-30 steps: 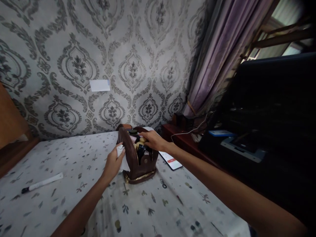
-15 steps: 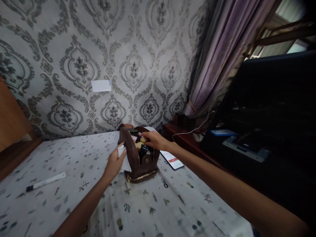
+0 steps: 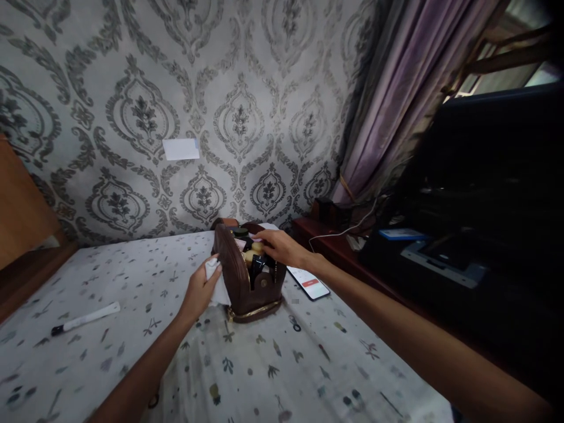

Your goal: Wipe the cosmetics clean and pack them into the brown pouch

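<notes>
A brown zip bag [image 3: 235, 273] stands on the patterned cloth, its top open. Inside show a dark green round lid [image 3: 240, 232], yellowish items [image 3: 249, 257] and a glossy black packet [image 3: 257, 265]. My left hand [image 3: 200, 289] is closed on a white cloth [image 3: 219, 292], pressing it against the bag's left side. My right hand [image 3: 279, 247] reaches over the bag's right rim, fingers bent at the opening. What its fingertips grip is too small to make out. A phone [image 3: 311, 284] with a lit screen lies just right of the bag.
A white pen-like stick with a black end [image 3: 88, 316] lies at the left on the patterned cloth [image 3: 247, 388]. The wallpapered wall [image 3: 238, 117] rises behind the bag. On the right are a dark red ledge [image 3: 308, 230], a white cable [image 3: 341, 232] and a large black object [image 3: 493, 176].
The view has shifted slightly. My left hand with the white cloth sits slightly farther from the bag's side. My right hand stays at the opening, moved only a little.
</notes>
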`<state>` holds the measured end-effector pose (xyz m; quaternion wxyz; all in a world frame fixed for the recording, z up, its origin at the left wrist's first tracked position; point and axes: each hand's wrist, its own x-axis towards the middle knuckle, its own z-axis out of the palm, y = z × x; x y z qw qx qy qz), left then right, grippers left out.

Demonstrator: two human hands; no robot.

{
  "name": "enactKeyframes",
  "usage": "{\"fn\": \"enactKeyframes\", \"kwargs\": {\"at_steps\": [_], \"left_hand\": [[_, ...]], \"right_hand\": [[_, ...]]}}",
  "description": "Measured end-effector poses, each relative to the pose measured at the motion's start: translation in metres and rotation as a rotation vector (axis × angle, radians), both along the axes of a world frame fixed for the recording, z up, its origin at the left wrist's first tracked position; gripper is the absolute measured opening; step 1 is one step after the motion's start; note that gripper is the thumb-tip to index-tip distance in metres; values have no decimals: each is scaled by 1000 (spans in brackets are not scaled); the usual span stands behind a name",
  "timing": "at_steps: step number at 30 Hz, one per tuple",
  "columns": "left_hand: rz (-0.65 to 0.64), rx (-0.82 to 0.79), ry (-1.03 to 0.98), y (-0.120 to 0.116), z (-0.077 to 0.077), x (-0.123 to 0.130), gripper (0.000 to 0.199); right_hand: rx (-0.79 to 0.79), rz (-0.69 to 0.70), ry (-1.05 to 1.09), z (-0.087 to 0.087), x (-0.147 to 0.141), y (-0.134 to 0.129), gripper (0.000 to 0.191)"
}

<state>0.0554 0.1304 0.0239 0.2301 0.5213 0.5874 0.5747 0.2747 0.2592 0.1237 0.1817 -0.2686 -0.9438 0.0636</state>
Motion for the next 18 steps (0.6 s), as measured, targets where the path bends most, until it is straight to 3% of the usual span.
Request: {"fn": "enactKeyframes", "kwargs": {"at_steps": [4, 9, 14, 16, 18], "left_hand": [[59, -39, 20, -27, -5, -26, 63], [232, -143, 213, -82, -8, -85, 55], [500, -222, 567, -142, -9, -164, 39], [616, -340, 714, -164, -9, -195, 42], [646, -406, 761, -179, -8, -217, 44]], "right_hand": [[15, -32, 177, 6, 7, -14, 34], [22, -83, 465, 2, 14, -43, 28], [-82, 13, 512, -25, 12, -85, 32], [-130, 108, 493, -39, 5, -102, 30], [-178, 197, 455, -52, -6, -118, 26]]}}
